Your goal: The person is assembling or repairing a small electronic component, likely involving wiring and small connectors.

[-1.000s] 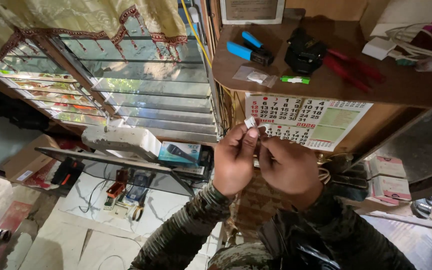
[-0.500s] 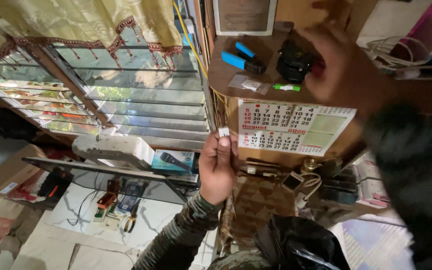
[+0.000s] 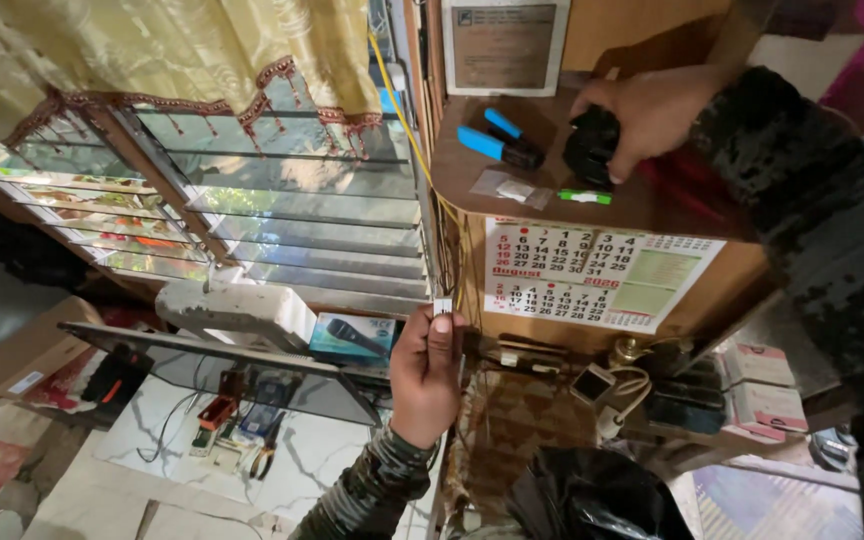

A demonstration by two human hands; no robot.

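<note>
Wooden shelf [image 3: 652, 205] | right hand [image 3: 642, 115]: one black tool [image 3: 589, 150] | left hand [image 3: 427, 375]: one white connector [image 3: 443, 306]

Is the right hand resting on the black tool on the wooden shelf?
Yes, the right hand lies on the black tool on the shelf.

Small white connector [image 3: 443, 306] — upright; black tool [image 3: 589, 150] on shelf.

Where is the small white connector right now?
Head view, centre: the small white connector is pinched in the left hand, just left of the wall calendar.
</note>
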